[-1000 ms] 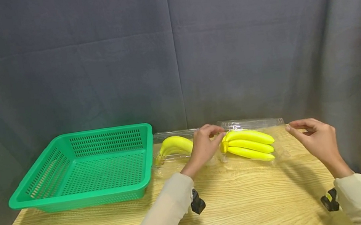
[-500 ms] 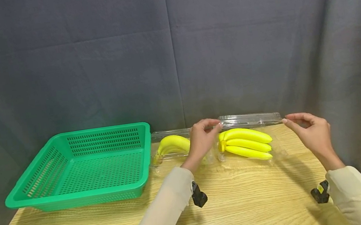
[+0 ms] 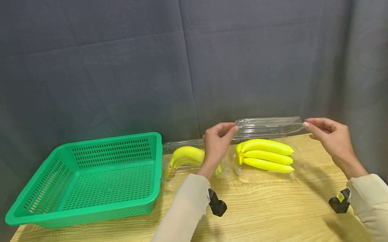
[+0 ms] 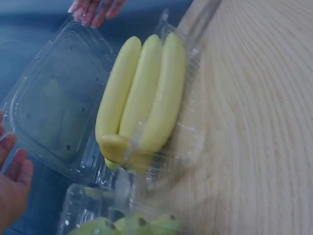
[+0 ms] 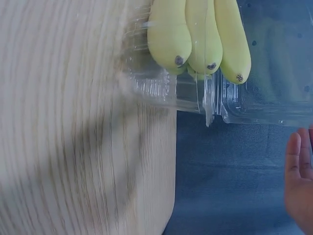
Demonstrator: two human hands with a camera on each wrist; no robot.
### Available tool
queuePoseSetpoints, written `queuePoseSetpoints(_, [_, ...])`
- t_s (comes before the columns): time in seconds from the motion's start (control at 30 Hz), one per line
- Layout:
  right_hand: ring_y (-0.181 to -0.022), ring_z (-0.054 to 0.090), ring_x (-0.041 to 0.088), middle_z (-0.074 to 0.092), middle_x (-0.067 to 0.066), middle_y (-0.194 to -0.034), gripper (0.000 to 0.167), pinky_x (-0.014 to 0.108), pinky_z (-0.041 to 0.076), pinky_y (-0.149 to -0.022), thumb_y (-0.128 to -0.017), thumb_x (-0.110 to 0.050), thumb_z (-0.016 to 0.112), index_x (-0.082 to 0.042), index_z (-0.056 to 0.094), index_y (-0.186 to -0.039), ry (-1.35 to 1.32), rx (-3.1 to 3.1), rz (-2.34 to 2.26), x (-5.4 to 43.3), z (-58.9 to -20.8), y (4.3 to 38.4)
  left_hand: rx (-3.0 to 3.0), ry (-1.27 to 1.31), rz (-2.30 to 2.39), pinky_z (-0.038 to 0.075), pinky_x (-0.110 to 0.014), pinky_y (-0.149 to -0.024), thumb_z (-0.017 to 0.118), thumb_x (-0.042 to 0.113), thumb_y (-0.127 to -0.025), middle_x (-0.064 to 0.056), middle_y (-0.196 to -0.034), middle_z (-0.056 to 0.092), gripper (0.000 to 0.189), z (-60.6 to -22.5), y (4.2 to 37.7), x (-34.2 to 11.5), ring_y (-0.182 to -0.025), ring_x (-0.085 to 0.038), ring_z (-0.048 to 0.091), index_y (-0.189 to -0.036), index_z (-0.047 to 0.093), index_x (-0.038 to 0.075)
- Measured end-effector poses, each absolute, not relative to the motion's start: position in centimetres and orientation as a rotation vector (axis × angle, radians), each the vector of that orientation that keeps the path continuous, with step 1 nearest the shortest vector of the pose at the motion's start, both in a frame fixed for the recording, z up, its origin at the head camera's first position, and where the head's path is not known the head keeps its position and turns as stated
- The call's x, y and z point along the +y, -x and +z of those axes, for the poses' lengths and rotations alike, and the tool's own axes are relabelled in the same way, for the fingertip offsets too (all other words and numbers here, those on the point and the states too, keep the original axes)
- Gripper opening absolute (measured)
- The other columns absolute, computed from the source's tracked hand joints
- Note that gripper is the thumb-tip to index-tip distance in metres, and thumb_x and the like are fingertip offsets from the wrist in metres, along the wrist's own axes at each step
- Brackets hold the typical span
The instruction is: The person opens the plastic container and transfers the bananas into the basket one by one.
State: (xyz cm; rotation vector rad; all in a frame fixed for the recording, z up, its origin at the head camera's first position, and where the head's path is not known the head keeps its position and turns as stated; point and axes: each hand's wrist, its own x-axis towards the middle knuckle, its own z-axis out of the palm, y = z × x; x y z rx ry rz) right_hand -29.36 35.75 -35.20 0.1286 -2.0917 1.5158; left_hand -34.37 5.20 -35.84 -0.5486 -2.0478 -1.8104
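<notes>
A bunch of yellow bananas [image 3: 266, 156] lies in a clear plastic clamshell box [image 4: 193, 122] on the table's far side. The box's see-through lid [image 3: 269, 126] stands raised behind the fruit, tilted. My left hand [image 3: 217, 144] pinches the lid's left edge between thumb and fingers. At the lid's right edge my right hand [image 3: 332, 141] pinches it the same way. The right wrist view shows the banana tips [image 5: 211, 66] beside the hinge between box and lid. Behind my left wrist a second clear box with bananas [image 3: 185, 156] is partly hidden.
A green plastic basket [image 3: 113, 209] with slotted walls stands on the left of the wooden table [image 3: 267, 218]. A grey curtain [image 3: 115, 66] hangs close behind the table's far edge.
Both hands have moved up and slightly away, with the lid between them. The lid has risen and tilted more upright. The bananas and green basket have stayed in place.
</notes>
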Motion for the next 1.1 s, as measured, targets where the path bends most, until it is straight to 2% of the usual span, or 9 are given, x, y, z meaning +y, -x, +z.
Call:
queuePoseSetpoints(0.2, [-0.083, 0.065, 0.006, 0.071, -0.007, -0.093, 0.021, 0.016, 0.053, -0.068, -0.086, -0.009, 0.074, 0.001, 0.072, -0.104, -0.141, -1.931, 1.726, 35.8, -35.3, 29.9, -2.002, 0.490, -1.857, 0.053, -0.024, -0.069, 0.073, 0.022, -0.089, 0.006, -0.090, 0.072, 0.021, -35.3, 35.0, 5.8, -0.082, -0.007, 0.066, -0.102, 0.076, 0.007])
queuePoseSetpoints(0.6, [-0.087, 0.063, 0.008, 0.070, -0.007, -0.094, 0.028, 0.016, 0.053, -0.068, -0.086, -0.013, 0.075, 0.002, 0.070, -0.109, -0.097, -1.875, 1.776, 35.1, -34.4, 30.7, -1.866, 0.398, -2.042, 0.053, -0.023, -0.073, 0.075, 0.014, -0.086, -0.003, -0.094, 0.073, 0.019, -34.5, 35.9, 6.4, -0.084, -0.010, 0.067, -0.100, 0.075, 0.002])
queuePoseSetpoints(0.87, [-0.088, 0.063, 0.007, 0.071, -0.006, -0.095, 0.035, 0.017, 0.054, -0.067, -0.086, -0.008, 0.074, 0.008, 0.065, -0.116, -0.110, -1.810, 1.880, 35.2, -34.0, 31.4, -1.865, 0.443, -2.009, 0.051, -0.020, -0.069, 0.074, 0.011, -0.087, -0.005, -0.095, 0.073, 0.017, -34.0, 36.8, 6.6, -0.082, -0.011, 0.067, -0.101, 0.075, 0.001])
queuePoseSetpoints(1.1, [-0.089, 0.063, 0.006, 0.071, -0.007, -0.094, 0.038, 0.017, 0.054, -0.068, -0.085, -0.012, 0.076, 0.006, 0.066, -0.117, -0.073, -1.826, 1.852, 35.0, -33.3, 31.9, -1.798, 0.454, -2.088, 0.053, -0.023, -0.075, 0.073, 0.004, -0.086, -0.010, -0.097, 0.073, 0.017, -33.5, 37.5, 6.8, -0.086, -0.014, 0.067, -0.101, 0.073, -0.003])
